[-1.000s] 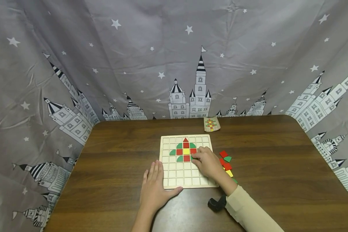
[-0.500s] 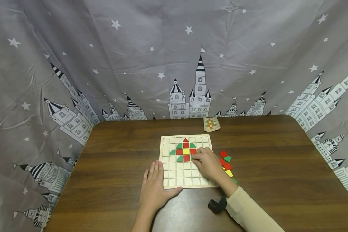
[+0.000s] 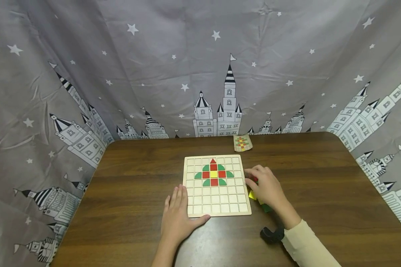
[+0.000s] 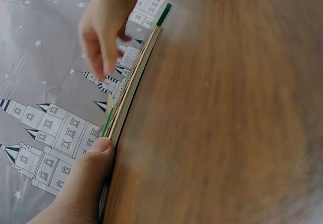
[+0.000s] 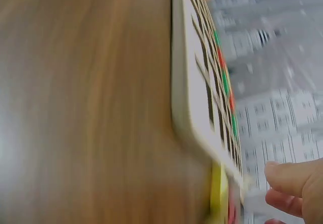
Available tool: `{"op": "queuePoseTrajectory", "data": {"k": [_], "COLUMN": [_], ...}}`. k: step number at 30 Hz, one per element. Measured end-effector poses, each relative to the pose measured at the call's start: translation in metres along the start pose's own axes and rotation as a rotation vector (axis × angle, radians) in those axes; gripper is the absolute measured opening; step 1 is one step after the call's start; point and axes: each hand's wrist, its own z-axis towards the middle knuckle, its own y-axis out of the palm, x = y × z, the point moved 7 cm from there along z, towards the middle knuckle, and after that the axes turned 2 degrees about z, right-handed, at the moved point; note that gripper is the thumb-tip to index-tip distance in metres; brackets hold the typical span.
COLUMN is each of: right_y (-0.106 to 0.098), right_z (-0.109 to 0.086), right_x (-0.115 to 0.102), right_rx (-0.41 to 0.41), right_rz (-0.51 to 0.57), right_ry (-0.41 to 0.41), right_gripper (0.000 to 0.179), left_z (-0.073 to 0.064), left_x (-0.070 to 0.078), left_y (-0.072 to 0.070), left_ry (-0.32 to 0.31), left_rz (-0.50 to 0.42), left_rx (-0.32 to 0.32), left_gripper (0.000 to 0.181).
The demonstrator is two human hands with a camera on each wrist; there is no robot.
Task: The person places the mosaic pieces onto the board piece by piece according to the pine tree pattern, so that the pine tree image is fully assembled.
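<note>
A wooden grid board (image 3: 217,200) carries a pattern of red tiles (image 3: 214,182), green quarter-round tiles (image 3: 198,175) and one yellow tile (image 3: 214,174). My left hand (image 3: 178,215) rests along its left edge with straight fingers, the thumb (image 4: 98,156) touching the front edge. Just right of the board, my right hand (image 3: 267,187) hovers over the loose tiles, its fingers loosely bent. The right wrist view shows its thumb and fingers (image 5: 290,176) apart, with nothing visible between them. Most loose tiles are hidden under this hand; a yellow one (image 3: 252,195) and a green one (image 3: 266,208) show.
A small pattern card (image 3: 242,143) lies at the table's back edge, behind the board. The brown wooden table (image 3: 137,178) stands against a grey curtain (image 3: 153,74) printed with castles and stars. A black wrist mount (image 3: 272,235) is on the right arm.
My right hand has left the board and moved right to the loose tiles. The green quarter-rounds that it covered are now in view on the board. My left hand has stayed still.
</note>
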Motion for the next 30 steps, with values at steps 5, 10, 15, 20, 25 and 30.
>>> {"op": "queuePoseTrajectory", "data": {"k": [5,10,15,20,25,30], "right_y": [-0.018,-0.023,-0.022,-0.019,-0.017,-0.018], "right_z": [-0.012,-0.019,-0.021,-0.020,-0.018,-0.018], "right_x": [0.038,0.057,0.065,0.062,0.061,0.068], "right_rx": [0.000,-0.009,-0.010,-0.008,-0.008,-0.014], "right_rz": [-0.012,-0.018,-0.020,-0.032,-0.020,-0.009], "right_ry": [0.090,0.116,0.122,0.108,0.105,0.113], "right_gripper": [0.039,0.034,0.026,0.030,0.027,0.022], "left_z": [0.000,0.000,0.000,0.000,0.000,0.000], "left_x": [0.000,0.000,0.000,-0.001,0.000,0.001], "left_y": [-0.001,-0.002,0.000,0.000,0.000,-0.001], "left_ry": [0.000,-0.001,0.002,0.000,0.005,0.005], "left_rz": [0.004,-0.001,-0.006,0.002,-0.001,-0.005], "left_rx": [-0.001,-0.001,-0.005,0.001,0.006,0.005], "left_gripper": [0.133,0.132,0.132,0.133,0.133,0.132]}}
